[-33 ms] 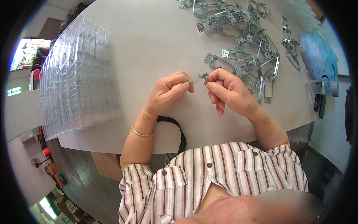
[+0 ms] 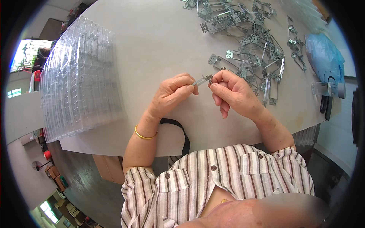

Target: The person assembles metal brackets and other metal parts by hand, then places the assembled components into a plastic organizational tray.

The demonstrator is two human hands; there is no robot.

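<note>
My left hand (image 2: 176,91) pinches one end of a thin hinged metal bracket (image 2: 200,81) between thumb and fingers. At the bracket's other end, my right hand (image 2: 234,91) grips the small metal plate with thumb and index finger, the lower fingers curled loosely. Held just above the table (image 2: 152,53), the piece spans the short gap between both hands. Its ends are partly hidden by my fingers. Beyond my right hand lies a tangled pile of similar silvery metal brackets (image 2: 247,41), with plates and long narrow arms.
Clear plastic trays (image 2: 80,79) stand stacked at the left. A separate row of brackets (image 2: 295,45) lies right of the pile, near a blue plastic bag (image 2: 325,57) and a clear tape roll (image 2: 334,89). A black strap (image 2: 182,133) hangs by the table's front edge.
The bracket between my hands has turned slightly, so its narrow arms show more clearly. Both hands stay in almost the same place.
</note>
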